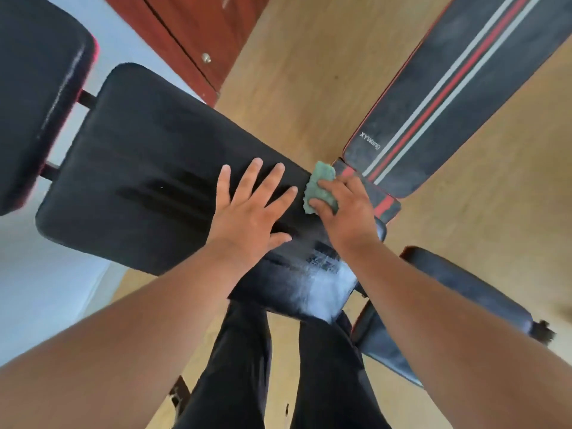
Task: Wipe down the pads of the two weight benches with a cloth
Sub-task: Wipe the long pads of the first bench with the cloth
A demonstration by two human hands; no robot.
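While our left hand [250, 209] lies flat on the black pad [148, 168], our right hand [346, 209] grips the green cloth [322, 184] at its edge, where it could slip off.

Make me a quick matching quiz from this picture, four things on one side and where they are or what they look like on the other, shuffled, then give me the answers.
Column one:
1. cloth
2. left hand
3. striped pad
4. cabinet

Column two:
A. reddish-brown wood, with a small round knob
B. green, held under the right hand at the edge of the black pad
C. black with red and grey lines, printed lettering near its end
D. flat on the black pad, fingers spread

Pairs: 1-B, 2-D, 3-C, 4-A
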